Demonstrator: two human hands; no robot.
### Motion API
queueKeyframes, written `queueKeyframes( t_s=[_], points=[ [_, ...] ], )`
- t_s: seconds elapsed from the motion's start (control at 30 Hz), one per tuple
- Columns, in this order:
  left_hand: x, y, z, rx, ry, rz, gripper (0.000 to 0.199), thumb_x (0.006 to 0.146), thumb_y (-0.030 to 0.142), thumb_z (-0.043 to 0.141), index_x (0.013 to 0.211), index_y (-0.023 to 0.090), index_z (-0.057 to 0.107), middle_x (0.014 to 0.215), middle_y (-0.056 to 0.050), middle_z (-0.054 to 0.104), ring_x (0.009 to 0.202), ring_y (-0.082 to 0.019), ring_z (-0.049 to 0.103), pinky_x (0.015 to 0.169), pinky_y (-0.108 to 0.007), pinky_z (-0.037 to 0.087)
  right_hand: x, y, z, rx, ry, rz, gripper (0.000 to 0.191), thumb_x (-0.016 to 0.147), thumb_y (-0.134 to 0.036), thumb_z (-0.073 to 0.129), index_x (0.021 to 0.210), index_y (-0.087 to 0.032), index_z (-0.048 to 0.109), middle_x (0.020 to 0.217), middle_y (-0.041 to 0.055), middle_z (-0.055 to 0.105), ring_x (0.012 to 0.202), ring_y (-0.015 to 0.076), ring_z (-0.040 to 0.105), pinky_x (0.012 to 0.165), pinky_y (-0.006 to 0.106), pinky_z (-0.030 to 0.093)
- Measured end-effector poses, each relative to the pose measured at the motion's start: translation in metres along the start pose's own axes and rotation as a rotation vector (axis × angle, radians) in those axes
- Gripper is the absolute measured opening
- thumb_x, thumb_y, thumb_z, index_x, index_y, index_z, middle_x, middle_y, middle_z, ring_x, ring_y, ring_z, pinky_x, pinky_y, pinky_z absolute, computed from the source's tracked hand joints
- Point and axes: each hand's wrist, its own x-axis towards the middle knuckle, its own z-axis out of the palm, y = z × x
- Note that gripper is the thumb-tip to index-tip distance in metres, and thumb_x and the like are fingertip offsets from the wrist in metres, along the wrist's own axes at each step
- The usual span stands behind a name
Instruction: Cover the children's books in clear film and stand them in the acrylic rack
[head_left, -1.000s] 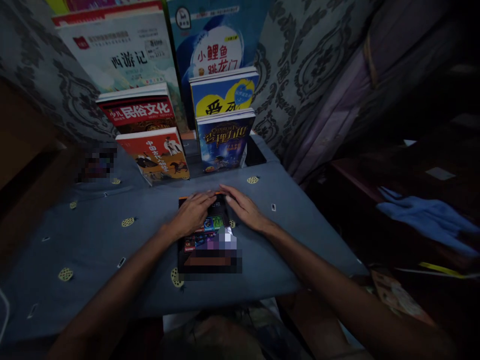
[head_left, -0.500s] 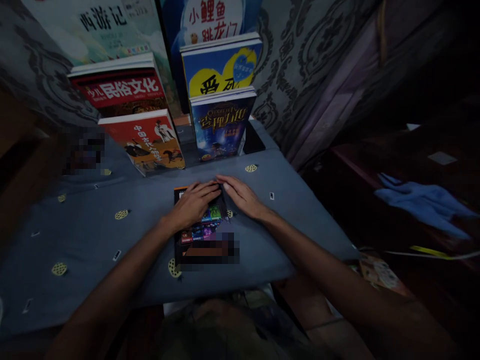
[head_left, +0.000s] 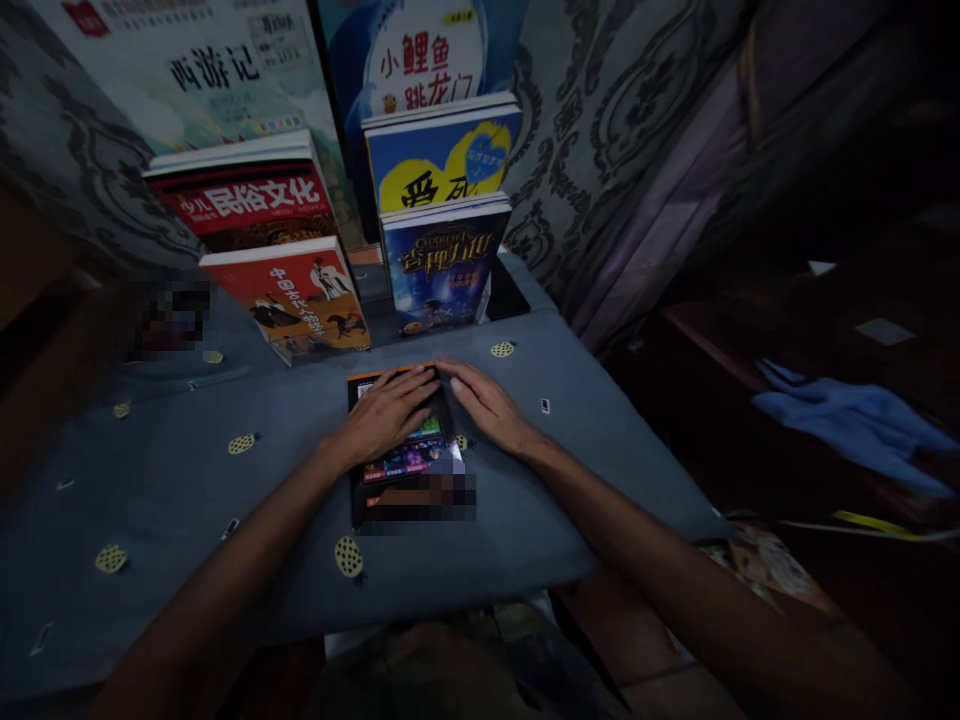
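A dark-covered book [head_left: 390,470] with small coloured pictures lies on the cloth-covered table [head_left: 292,520]. My left hand [head_left: 386,415] rests flat on its upper part, fingers stretched out, and hides some of the cover. At the book's far right corner is my right hand [head_left: 491,405], its fingers straight and held along the right edge. Its fingertips come close to those of my left hand. The lower right of the cover is blurred out by blocks.
Beyond my hands stand a red-orange book [head_left: 300,305] and a blue book [head_left: 442,265], with several more behind them. A dark flat object [head_left: 508,288] lies right of the blue book. Off the table's right side is a blue cloth [head_left: 847,415].
The view has tilted up slightly, so the standing books sit lower in it. Both hands keep nearly the same place at the dark book; my left fingers have shifted slightly on the cover.
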Motion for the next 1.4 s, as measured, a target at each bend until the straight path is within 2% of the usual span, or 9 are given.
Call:
queueKeyframes(
  t_s=[0.27,0.53,0.83,1.03,1.13,1.4],
  points=[
    [0.007,-0.004,-0.001,0.015,0.054,0.004,0.044,0.104,0.033,0.040,0.145,0.022,0.049,0.152,-0.009,0.051,0.144,-0.022,0.043,0.120,-0.049,0.030,0.003,-0.003,-0.001,0.017,0.002,0.033,0.046,0.105,-0.044,0.033,0.141,-0.023,0.055,0.140,0.0100,0.063,0.129,0.0241,0.059,0.112,0.049,0.046],
    [0.011,-0.003,-0.005,0.021,0.028,-0.002,0.046,0.102,0.036,0.043,0.145,0.019,0.048,0.154,-0.011,0.048,0.143,-0.025,0.043,0.118,-0.047,0.031,0.001,-0.010,-0.004,-0.032,0.059,0.091,0.041,0.104,-0.036,0.036,0.135,-0.022,0.059,0.113,0.0073,0.077,0.106,0.0235,0.071,0.099,0.044,0.054],
    [0.011,-0.003,-0.004,0.012,0.062,0.008,0.045,0.101,0.034,0.046,0.144,0.020,0.048,0.153,-0.011,0.050,0.140,-0.025,0.047,0.114,-0.046,0.035,0.000,-0.010,-0.001,-0.129,0.044,0.038,0.038,0.102,-0.029,0.040,0.130,-0.024,0.065,0.108,0.0056,0.077,0.104,0.0235,0.070,0.097,0.043,0.054],
    [0.005,-0.005,0.002,0.025,0.163,0.099,0.032,0.102,0.029,0.047,0.127,0.019,0.064,0.135,-0.010,0.066,0.131,-0.025,0.056,0.109,-0.045,0.042,-0.008,-0.016,-0.001,-0.142,0.058,0.031,0.034,0.102,-0.028,0.042,0.124,-0.022,0.068,0.105,0.0063,0.078,0.099,0.0225,0.072,0.093,0.039,0.054],
    [0.003,-0.005,0.003,0.027,0.188,0.143,0.030,0.101,0.026,0.048,0.124,0.018,0.066,0.132,-0.010,0.068,0.128,-0.025,0.059,0.106,-0.045,0.045,-0.008,-0.016,-0.001,-0.148,0.060,0.020,0.032,0.101,-0.026,0.044,0.119,-0.020,0.070,0.104,0.0070,0.078,0.097,0.0224,0.072,0.091,0.038,0.054],
    [0.000,0.002,0.002,0.019,0.190,0.120,0.031,0.099,0.021,0.048,0.125,0.018,0.066,0.132,-0.010,0.068,0.128,-0.024,0.059,0.106,-0.047,0.047,-0.007,-0.017,-0.001,-0.146,0.064,0.032,0.031,0.100,-0.025,0.045,0.118,-0.020,0.071,0.098,0.0062,0.078,0.094,0.0217,0.073,0.089,0.036,0.054]
  ],
)
